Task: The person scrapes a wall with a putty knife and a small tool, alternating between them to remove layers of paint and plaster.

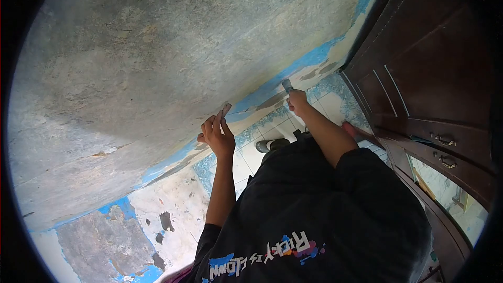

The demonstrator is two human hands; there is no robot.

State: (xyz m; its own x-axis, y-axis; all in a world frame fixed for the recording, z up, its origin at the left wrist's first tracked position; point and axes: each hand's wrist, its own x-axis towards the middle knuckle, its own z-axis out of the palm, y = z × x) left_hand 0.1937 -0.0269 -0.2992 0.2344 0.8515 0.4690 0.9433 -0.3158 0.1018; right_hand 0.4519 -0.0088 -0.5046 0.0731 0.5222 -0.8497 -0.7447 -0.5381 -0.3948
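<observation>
My left hand (217, 135) is raised close to the grey wall, its fingers closed around a small flat greyish tool (226, 109) with a dark spot near its end. The rest of that tool is hidden in my fingers. Lower on the wall, my right hand (297, 101) grips a scraper (286, 85), its flat dark blade tilted against the strip of blue paint. Most of the scraper's handle is covered by my fist. The wall (157, 47) is bare and mottled, with blue paint (309, 61) left along its lower part and pale, patchy plaster beneath.
A dark brown wooden cabinet (440, 68) with metal handles (444, 140) stands at the right. White tiles with blue patterned borders (334, 106) cover the floor, where a dark shoe (272, 145) shows. Flaking wall (167, 215) continues at lower left.
</observation>
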